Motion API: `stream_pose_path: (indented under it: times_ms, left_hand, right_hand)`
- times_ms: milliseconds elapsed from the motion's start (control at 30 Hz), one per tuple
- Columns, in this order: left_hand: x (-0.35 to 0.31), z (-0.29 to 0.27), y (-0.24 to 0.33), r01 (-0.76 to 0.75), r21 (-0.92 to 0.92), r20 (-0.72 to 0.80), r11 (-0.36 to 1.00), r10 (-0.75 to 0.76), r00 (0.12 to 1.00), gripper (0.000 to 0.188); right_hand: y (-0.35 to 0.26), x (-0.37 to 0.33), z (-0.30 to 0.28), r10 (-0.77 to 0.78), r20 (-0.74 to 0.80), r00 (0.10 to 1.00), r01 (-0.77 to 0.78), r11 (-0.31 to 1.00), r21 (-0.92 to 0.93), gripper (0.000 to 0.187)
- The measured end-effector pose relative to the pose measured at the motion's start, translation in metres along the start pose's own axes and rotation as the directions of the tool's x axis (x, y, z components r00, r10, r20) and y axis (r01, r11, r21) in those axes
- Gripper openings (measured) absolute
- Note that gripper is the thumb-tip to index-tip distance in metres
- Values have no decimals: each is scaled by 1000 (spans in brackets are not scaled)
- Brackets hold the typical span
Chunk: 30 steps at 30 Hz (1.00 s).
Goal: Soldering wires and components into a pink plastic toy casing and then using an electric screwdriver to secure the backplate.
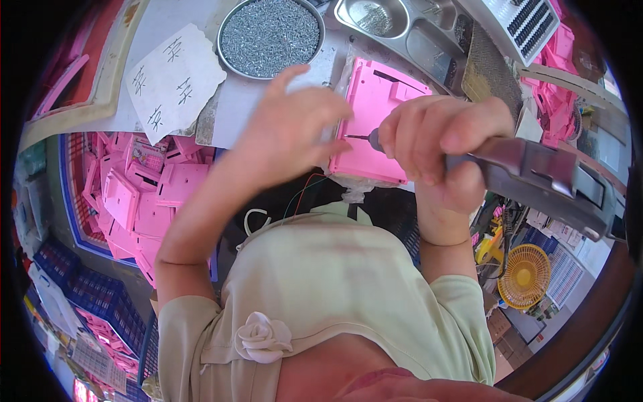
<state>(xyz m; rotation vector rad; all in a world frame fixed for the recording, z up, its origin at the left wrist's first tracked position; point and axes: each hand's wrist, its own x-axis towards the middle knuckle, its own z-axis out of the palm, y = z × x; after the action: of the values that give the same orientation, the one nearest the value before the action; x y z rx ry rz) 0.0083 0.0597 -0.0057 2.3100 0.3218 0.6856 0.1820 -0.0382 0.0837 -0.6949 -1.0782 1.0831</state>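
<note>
Gripping a dark powered screwdriver (536,173), the right hand (445,137) points its bit (358,137) across the pink plastic housing (370,100) on the worktable (236,110). The left hand (288,127), blurred, is at the housing's left edge; whether it grasps anything cannot be determined. Beyond sits a round pan (266,76) of metal fasteners (270,37).

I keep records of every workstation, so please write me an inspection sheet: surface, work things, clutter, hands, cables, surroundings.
Surface: pale worktable, partly covered.
Work things: pink plastic panel; electric screwdriver, its bit near the panel's left edge, contact unclear; round metal dish full of small screws.
Clutter: paper sheet with handwritten characters; compartmented metal tray.
Hands: right hand grips the screwdriver; left hand is blurred beside the panel, grasp unclear.
Cables: thin coloured wires below the panel.
Surroundings: blue crate of pink parts at left.
</note>
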Motion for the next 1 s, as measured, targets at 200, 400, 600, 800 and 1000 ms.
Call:
stream_pose_path:
  times_ms: [200, 400, 600, 800, 1000]
  left_hand:
    - [11, -47, -75, 267, 617, -181, 740, -197, 964, 17]
    - [11, -44, -93, 257, 578, -241, 775, -138, 961, 16]
    - [20, -50, -87, 297, 594, -298, 748, -138, 945, 16]
    - [1, -13, -19, -177, 115, -34, 977, 182, 983, 14]
    - [-27, 9, 23, -6, -182, -90, 983, -11, 996, 18]
  right_hand:
    - [17, -13, 7, 106, -38, 994, -111, 972, -206, 26]
    - [11, -10, 10, 193, 56, 980, -140, 858, -494, 17]
    - [21, -12, 4, 118, 106, 987, -59, 893, -445, 17]
    - [-11, -4, 2, -24, 23, 999, 24, 999, -23, 29]
    - [-24, -10, 9, -57, 75, 996, 55, 998, 24, 30]
